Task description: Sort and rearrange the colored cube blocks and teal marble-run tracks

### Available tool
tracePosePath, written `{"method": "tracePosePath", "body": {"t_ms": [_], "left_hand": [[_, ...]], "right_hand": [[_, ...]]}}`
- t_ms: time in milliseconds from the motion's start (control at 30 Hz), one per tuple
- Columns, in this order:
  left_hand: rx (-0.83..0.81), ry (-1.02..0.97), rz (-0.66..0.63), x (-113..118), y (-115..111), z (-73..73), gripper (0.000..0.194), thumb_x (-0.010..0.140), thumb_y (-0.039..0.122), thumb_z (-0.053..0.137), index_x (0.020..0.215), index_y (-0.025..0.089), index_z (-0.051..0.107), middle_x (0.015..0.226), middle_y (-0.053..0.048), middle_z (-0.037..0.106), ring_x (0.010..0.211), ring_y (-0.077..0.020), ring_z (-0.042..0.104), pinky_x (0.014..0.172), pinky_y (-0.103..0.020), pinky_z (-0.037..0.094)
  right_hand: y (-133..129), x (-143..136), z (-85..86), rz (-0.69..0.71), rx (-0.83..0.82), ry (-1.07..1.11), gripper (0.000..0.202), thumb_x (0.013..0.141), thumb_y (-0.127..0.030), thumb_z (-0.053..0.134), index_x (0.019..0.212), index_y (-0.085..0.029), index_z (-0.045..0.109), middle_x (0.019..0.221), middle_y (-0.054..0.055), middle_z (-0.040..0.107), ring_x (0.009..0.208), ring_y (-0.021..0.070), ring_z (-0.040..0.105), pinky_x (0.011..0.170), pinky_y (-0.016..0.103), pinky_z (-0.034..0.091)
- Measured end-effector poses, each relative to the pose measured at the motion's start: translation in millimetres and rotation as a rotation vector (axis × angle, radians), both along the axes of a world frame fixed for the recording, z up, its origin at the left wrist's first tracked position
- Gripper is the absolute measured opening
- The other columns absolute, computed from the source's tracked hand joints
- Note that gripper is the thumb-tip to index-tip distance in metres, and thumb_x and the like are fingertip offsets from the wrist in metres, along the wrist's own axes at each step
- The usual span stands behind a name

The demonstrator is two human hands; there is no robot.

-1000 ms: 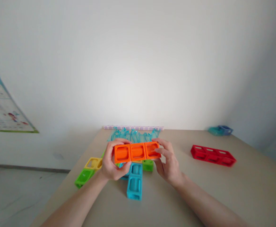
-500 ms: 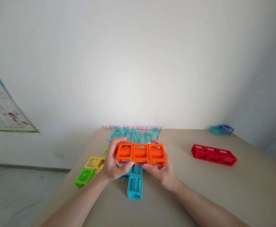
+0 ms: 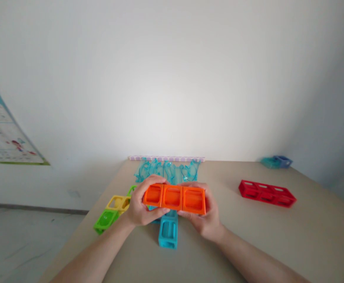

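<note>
Both my hands hold a row of three joined orange hollow blocks (image 3: 172,197) above the table. My left hand (image 3: 141,206) grips its left end, fingers over the far side and thumb along the near lower edge. At the other end, my right hand (image 3: 206,218) wraps round it in the same way. Beneath and in front of the orange row lie blue hollow blocks (image 3: 168,232), partly hidden by it. Left of my left hand are a yellow block (image 3: 116,203) and a green block (image 3: 106,220), touching each other.
A red row of three blocks (image 3: 266,193) lies on the table (image 3: 248,236) to the right. Clear teal curved pieces (image 3: 169,171) are at the back, before a purple-patterned strip (image 3: 166,158) by the wall. Blue and teal pieces (image 3: 281,161) sit in the far right corner.
The orange row has come slightly down and turned in my hands, its right end now lower and nearer. Both hands keep their hold; the blocks on the table have not moved.
</note>
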State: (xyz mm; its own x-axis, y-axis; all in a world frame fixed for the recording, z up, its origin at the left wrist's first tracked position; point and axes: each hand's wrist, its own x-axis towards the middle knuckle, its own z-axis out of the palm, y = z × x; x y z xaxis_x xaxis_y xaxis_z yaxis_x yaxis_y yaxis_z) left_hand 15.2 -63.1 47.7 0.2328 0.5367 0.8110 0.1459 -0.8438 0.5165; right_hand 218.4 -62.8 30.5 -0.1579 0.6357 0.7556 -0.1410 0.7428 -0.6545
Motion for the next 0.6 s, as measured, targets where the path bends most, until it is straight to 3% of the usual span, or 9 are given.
{"method": "tracePosePath", "body": {"t_ms": [167, 500, 600], "left_hand": [[0.051, 0.001, -0.049, 1, -1, 3.9, 0.051, 0.067, 0.024, 0.074, 0.115, 0.019, 0.056, 0.101, -0.014, 0.063, 0.094, -0.0300, 0.063, 0.081, -0.047, 0.052], [0.143, 0.059, -0.023, -1, 0, 5.7, 0.054, 0.067, 0.026, 0.077, 0.117, 0.021, 0.056, 0.103, -0.014, 0.062, 0.093, -0.0294, 0.062, 0.079, -0.047, 0.053], [0.233, 0.116, 0.027, -2, 2, 6.1, 0.056, 0.069, 0.024, 0.076, 0.121, 0.024, 0.054, 0.107, -0.013, 0.060, 0.097, -0.0292, 0.060, 0.081, -0.049, 0.052]], "right_hand": [[2, 0, -0.5, 0.042, 0.017, -0.002, 0.046, 0.073, -0.027, 0.077, 0.109, -0.026, 0.048, 0.110, 0.009, 0.063, 0.095, 0.0241, 0.065, 0.079, 0.038, 0.056], [8, 2, -6.0, 0.053, 0.038, -0.041, 0.042, 0.078, -0.034, 0.072, 0.108, -0.026, 0.045, 0.111, 0.010, 0.061, 0.096, 0.0250, 0.065, 0.080, 0.040, 0.056], [11, 5, -13.1, 0.030, -0.004, -0.080, 0.057, 0.077, -0.034, 0.073, 0.124, -0.026, 0.041, 0.114, 0.010, 0.059, 0.099, 0.0242, 0.063, 0.085, 0.040, 0.054]]}}
